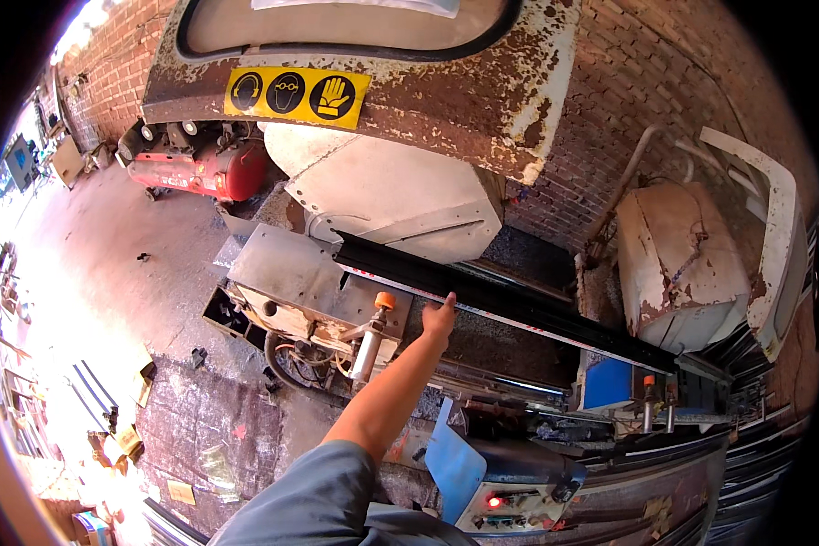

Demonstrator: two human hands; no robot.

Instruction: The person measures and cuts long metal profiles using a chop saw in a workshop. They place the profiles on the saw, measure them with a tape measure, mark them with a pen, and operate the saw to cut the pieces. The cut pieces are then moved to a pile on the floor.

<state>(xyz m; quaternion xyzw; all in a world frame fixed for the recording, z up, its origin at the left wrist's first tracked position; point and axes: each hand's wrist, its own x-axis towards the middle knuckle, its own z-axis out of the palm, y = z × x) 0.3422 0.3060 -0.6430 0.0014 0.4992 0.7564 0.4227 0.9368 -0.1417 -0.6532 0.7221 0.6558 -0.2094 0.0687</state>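
While left hand [439, 318] grips black profile [510, 302], fingers partly hidden

Upper left: brick wall [118, 73], brightly lit. Upper right: 2nd stretch of brick [646, 82], duller. Concrete floor [96, 237] grey, glare-whitened at left, stained dark nearer centre. Red tank [196, 171] stands near the left wall. Cardboard scraps [181, 492] scattered lower left. Strong white light along far left.
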